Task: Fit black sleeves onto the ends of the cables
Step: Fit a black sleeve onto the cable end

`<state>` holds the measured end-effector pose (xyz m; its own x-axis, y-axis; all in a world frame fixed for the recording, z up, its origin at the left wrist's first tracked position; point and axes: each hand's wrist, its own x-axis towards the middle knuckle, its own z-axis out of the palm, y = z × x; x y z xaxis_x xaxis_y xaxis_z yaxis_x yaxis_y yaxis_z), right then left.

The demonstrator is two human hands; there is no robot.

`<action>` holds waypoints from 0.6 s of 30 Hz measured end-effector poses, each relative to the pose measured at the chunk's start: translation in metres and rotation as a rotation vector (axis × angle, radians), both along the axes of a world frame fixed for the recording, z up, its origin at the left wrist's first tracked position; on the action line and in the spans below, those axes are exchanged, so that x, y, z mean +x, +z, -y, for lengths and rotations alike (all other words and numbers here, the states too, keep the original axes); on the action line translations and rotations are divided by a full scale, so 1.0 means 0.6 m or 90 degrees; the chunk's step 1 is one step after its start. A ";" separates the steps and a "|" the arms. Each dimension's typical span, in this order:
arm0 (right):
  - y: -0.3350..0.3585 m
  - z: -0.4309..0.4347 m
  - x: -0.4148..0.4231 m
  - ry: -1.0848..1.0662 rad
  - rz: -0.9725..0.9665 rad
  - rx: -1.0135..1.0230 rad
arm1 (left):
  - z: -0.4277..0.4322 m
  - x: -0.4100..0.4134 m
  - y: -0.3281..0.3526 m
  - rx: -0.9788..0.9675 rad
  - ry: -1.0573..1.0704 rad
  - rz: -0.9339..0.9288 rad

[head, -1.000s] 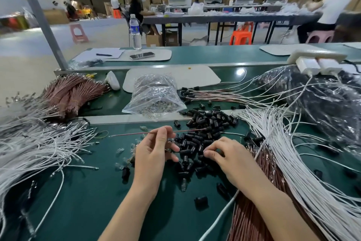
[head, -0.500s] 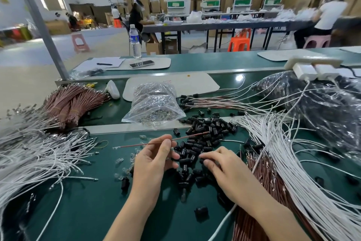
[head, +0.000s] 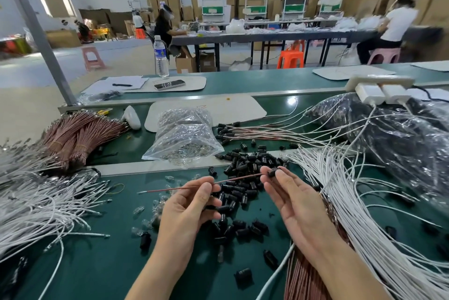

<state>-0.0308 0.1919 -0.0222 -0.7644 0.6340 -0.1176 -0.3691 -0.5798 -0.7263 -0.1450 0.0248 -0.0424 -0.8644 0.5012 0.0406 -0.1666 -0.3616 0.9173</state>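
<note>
My left hand (head: 192, 205) pinches a thin brown cable (head: 233, 179) near its middle, lifted above the green bench. My right hand (head: 291, 197) pinches a black sleeve (head: 272, 172) at the cable's right end. Below and behind the hands lies a heap of loose black sleeves (head: 245, 166). Finished brown cables with sleeves (head: 255, 133) lie further back.
White cables (head: 364, 214) fan out on the right, more white cables (head: 36, 202) on the left, with a bundle of brown cables (head: 80, 134) behind them. A clear bag of metal parts (head: 184, 136) and a large dark plastic bag (head: 401, 136) stand behind the pile. Brown cables (head: 306, 275) lie under my right forearm.
My right hand has come up from the sleeve pile with one sleeve and met the cable's right end. My left hand has lifted the cable slightly. The camera tilted up.
</note>
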 end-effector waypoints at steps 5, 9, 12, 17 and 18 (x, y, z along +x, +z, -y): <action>0.000 0.012 -0.007 0.032 -0.008 -0.026 | -0.001 0.001 0.003 -0.010 -0.004 -0.007; -0.001 0.020 -0.009 0.056 -0.023 -0.049 | -0.001 0.003 0.003 -0.015 -0.011 -0.018; -0.001 0.019 -0.009 0.057 -0.034 -0.063 | -0.001 0.002 0.003 -0.008 -0.004 -0.012; -0.004 0.011 -0.006 0.045 -0.049 -0.063 | 0.001 0.002 0.002 -0.016 -0.011 -0.016; -0.004 0.010 -0.006 0.046 -0.050 -0.061 | 0.000 0.002 0.002 -0.017 -0.012 -0.017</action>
<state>-0.0346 0.1857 -0.0248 -0.8171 0.5652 -0.1135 -0.3768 -0.6727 -0.6368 -0.1437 0.0247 -0.0412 -0.8534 0.5188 0.0503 -0.1482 -0.3339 0.9309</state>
